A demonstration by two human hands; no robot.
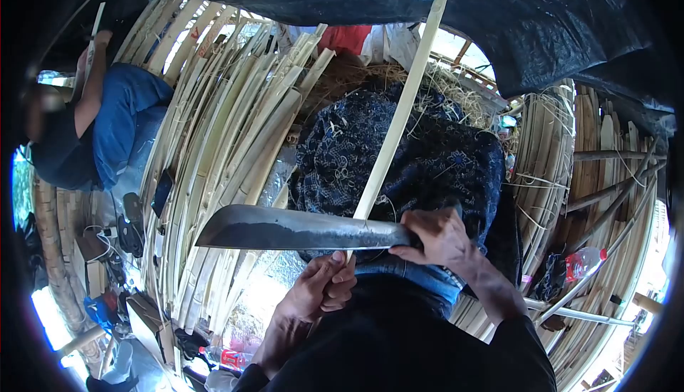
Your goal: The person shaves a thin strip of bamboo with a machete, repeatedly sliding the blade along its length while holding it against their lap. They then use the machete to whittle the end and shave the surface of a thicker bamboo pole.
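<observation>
My right hand (440,239) is closed round the handle of a large machete (299,230), its broad dark blade pointing left across my lap. Just below the blade, my left hand (324,289) grips the near end of a long pale bamboo strip (400,118). The strip rises away from me toward the tarp overhead, and the blade crosses over it close above my left fingers. A dark blue patterned cloth (349,150) covers my legs beneath the strip, with thin shavings scattered over it.
Split bamboo slats (228,114) lie in a big pile on the left, and more slats (545,143) stand bundled at right. Another person (78,121) sits at far left. A dark tarp (541,22) hangs overhead. A plastic bottle (584,264) lies at right.
</observation>
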